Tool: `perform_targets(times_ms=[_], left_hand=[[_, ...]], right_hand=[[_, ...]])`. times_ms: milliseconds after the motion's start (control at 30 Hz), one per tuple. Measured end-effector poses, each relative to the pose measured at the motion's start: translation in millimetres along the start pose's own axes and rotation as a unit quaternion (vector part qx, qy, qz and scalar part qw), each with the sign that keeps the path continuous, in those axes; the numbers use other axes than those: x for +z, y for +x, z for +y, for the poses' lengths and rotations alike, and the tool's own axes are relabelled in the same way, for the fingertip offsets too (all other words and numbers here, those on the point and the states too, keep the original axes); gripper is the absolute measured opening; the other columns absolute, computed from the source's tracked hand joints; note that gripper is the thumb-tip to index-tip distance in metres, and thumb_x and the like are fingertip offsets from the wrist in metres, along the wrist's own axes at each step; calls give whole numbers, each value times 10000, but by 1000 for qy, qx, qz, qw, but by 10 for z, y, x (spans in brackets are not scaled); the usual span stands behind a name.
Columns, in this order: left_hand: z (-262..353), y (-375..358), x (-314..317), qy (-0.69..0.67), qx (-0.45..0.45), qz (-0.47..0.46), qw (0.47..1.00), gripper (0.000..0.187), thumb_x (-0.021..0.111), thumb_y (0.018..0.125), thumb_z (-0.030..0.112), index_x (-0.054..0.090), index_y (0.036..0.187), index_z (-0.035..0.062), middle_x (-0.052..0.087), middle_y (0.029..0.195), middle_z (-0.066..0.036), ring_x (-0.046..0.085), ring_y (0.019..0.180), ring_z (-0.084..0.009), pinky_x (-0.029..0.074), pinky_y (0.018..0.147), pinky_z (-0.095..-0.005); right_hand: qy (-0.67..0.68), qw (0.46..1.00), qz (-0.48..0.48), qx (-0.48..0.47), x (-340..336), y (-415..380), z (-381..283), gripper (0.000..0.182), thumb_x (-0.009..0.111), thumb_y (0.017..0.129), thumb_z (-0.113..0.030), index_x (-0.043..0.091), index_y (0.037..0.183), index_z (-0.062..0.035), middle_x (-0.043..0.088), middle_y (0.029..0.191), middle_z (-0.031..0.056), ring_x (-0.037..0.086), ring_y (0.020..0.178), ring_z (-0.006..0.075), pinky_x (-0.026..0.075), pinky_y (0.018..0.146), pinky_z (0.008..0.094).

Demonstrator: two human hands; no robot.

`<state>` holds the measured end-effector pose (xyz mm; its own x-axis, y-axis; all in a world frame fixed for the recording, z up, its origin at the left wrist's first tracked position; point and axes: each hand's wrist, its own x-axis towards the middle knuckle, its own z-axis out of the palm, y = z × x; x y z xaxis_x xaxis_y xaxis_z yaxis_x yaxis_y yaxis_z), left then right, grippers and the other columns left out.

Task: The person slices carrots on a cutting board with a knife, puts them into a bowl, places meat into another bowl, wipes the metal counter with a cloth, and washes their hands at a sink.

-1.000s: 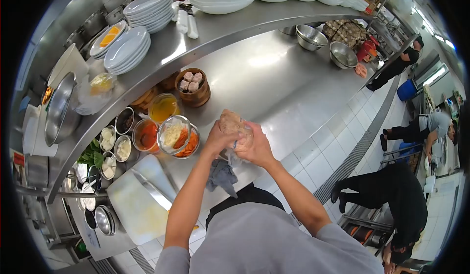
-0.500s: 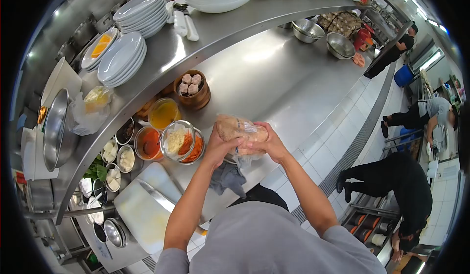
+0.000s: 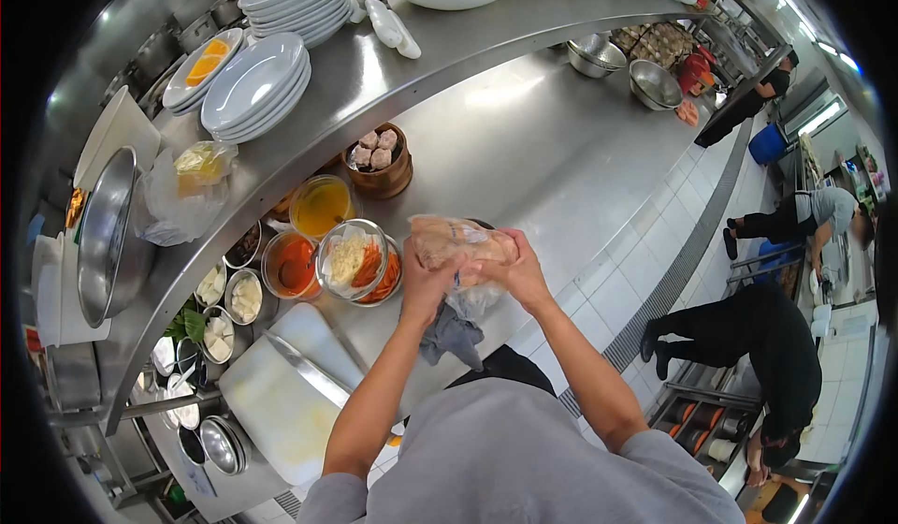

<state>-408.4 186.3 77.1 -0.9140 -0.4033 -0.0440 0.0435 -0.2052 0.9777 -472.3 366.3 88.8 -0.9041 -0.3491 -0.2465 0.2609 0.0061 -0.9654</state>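
Observation:
A clear plastic bag of pale pinkish food (image 3: 456,241) is held between both my hands over the steel counter's near edge. My left hand (image 3: 427,279) grips its left side, and my right hand (image 3: 520,269) wraps round the right end, thumbs toward the middle. The bag's loose plastic hangs below my fingers. Under it lies a crumpled dark grey cloth (image 3: 453,339). Just left of my left hand stand a clear bowl of pale shreds and carrot strips (image 3: 351,260) and a tub of orange-red sauce (image 3: 292,264). What the bag holds is partly hidden by my fingers.
A round basket of dumplings (image 3: 382,170) and a bowl of yellow liquid (image 3: 322,208) stand behind. At left lies a white cutting board (image 3: 271,421) with a knife (image 3: 309,371) on it. Stacked plates (image 3: 254,92) fill the raised shelf (image 3: 360,94). People work at right.
My hands still grip the bag, its shape and their grip shifted slightly. The view has moved a little, so the shelf and bowls appear farther right.

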Motion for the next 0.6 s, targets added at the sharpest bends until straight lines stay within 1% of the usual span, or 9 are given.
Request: perform_targets(times_ms=[33, 133, 167, 200, 233, 300, 467, 533, 600], left_hand=[[32, -17, -36, -83, -62, 3, 995, 625, 835, 855, 101, 453, 1341, 12, 626, 1287, -128, 642, 1170, -228, 525, 1012, -361], [-21, 21, -64, -142, -93, 51, 984, 587, 811, 881, 95, 476, 1356, 12, 626, 1287, -121, 641, 1166, -221, 531, 995, -355], [-55, 42, -86, -142, -90, 53, 984, 587, 811, 881, 95, 476, 1356, 12, 626, 1287, -121, 641, 1166, -221, 531, 995, -355], [-77, 34, -111, -137, -107, 51, 983, 585, 812, 884, 109, 482, 1356, 5, 631, 1278, -118, 646, 1158, -220, 537, 982, -352], [-102, 26, -128, -131, -124, 46, 982, 583, 813, 888, 123, 488, 1355, -2, 636, 1270, -115, 650, 1150, -218, 543, 969, -350], [-141, 3, -80, -109, -142, 58, 982, 582, 810, 895, 141, 491, 1357, -9, 641, 1261, -118, 658, 1134, -215, 548, 957, -347], [-157, 69, 19, -107, -163, 64, 979, 593, 794, 923, 216, 491, 1373, -24, 653, 1245, -131, 678, 1097, -213, 562, 927, -346], [-106, 129, 33, -180, -163, 55, 968, 629, 788, 933, 286, 480, 1392, -14, 643, 1284, -144, 684, 1099, -226, 574, 921, -353], [53, 142, -30, -139, -201, 26, 969, 695, 794, 928, 322, 452, 1425, -23, 634, 1303, -147, 680, 1125, -238, 578, 927, -351]], right_hand=[[1, 1000, 1, -1, -23, -7, 13, 845, 941, 736, -128, 467, 1425, -5, 623, 1304, 127, 626, 1198, 212, 565, 992, 359], [-77, 993, -2, -86, -97, -59, -112, 941, 959, 718, -253, 458, 1488, -45, 600, 1353, 170, 628, 1220, 274, 543, 1034, 405], [-262, 949, 11, -176, -167, -117, -183, 964, 947, 711, -306, 458, 1508, -72, 589, 1372, 182, 627, 1224, 312, 530, 1049, 424], [-434, 863, 24, -256, -188, -172, -239, 988, 935, 704, -359, 457, 1528, -100, 578, 1391, 193, 625, 1228, 351, 518, 1063, 443], [-433, 864, 22, -255, -189, -163, -236, 988, 935, 704, -359, 457, 1528, -100, 578, 1391, 193, 625, 1228, 351, 518, 1063, 443], [-364, 900, -138, -195, -209, -99, -267, 947, 922, 674, -359, 512, 1485, -91, 560, 1411, 198, 587, 1283, 391, 493, 1091, 441], [-433, 875, -114, -184, -171, 78, -199, 886, 872, 645, -353, 568, 1431, -80, 626, 1311, 187, 633, 1177, 385, 526, 1009, 445], [-435, 873, -92, -201, -146, 128, -298, 878, 859, 640, -356, 573, 1421, -73, 656, 1255, 189, 650, 1130, 388, 535, 986, 452], [-482, 852, -84, -188, -174, 111, -374, 791, 829, 678, -333, 606, 1394, -80, 694, 1191, 189, 675, 1089, 396, 557, 952, 462]])
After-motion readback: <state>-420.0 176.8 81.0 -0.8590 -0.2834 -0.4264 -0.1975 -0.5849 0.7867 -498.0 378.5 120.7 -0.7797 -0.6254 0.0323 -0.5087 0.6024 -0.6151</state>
